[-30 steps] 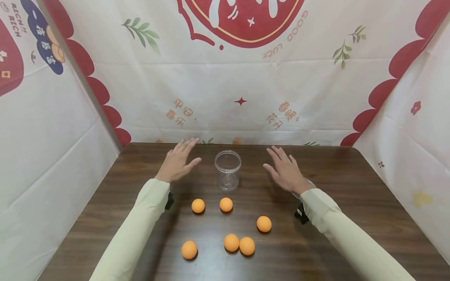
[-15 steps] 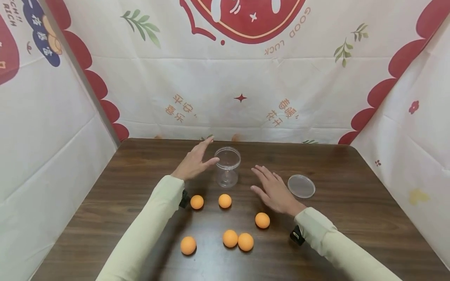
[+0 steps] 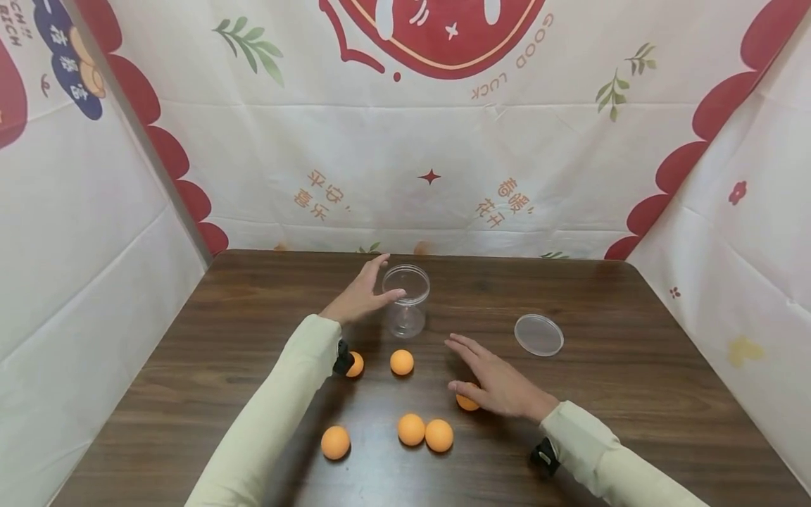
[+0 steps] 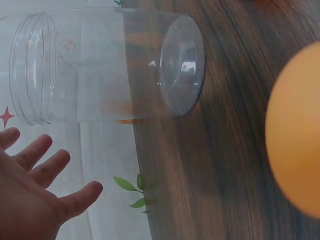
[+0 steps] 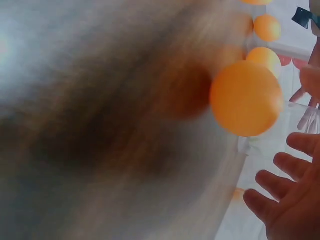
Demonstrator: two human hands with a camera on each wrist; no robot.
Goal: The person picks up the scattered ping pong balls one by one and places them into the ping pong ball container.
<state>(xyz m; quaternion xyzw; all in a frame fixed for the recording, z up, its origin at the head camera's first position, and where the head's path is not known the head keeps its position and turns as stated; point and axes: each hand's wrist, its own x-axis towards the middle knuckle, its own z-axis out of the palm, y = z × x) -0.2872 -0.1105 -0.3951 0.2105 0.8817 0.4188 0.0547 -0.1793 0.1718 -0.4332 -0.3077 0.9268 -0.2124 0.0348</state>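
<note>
A clear plastic jar (image 3: pixel 406 322) without its lid stands upright near the back of the table. Beside it on the left is my left hand (image 3: pixel 361 296), fingers extended, thumb overlapping the rim in the head view. In the left wrist view a gap shows between that hand (image 4: pixel 30 195) and the jar (image 4: pixel 95 70). My right hand (image 3: pixel 497 384) hovers with straight, spread fingers over an orange ping-pong ball (image 3: pixel 467 400), partly covering it. The right wrist view has that hand (image 5: pixel 295 195) holding nothing, with an orange ball (image 5: pixel 246 98) close by.
Several more orange balls lie about: one ball (image 3: pixel 402 362) before the jar, another ball (image 3: pixel 356 365) partly behind the left wrist, a touching pair with its left ball (image 3: pixel 411 429), and a ball (image 3: pixel 336 442) at front left. A clear round lid (image 3: pixel 539 335) lies flat at right.
My left hand has moved right, up to the jar. My right hand has come left and toward the front, uncovering the lid and partly covering a ball. The balls stay put.
</note>
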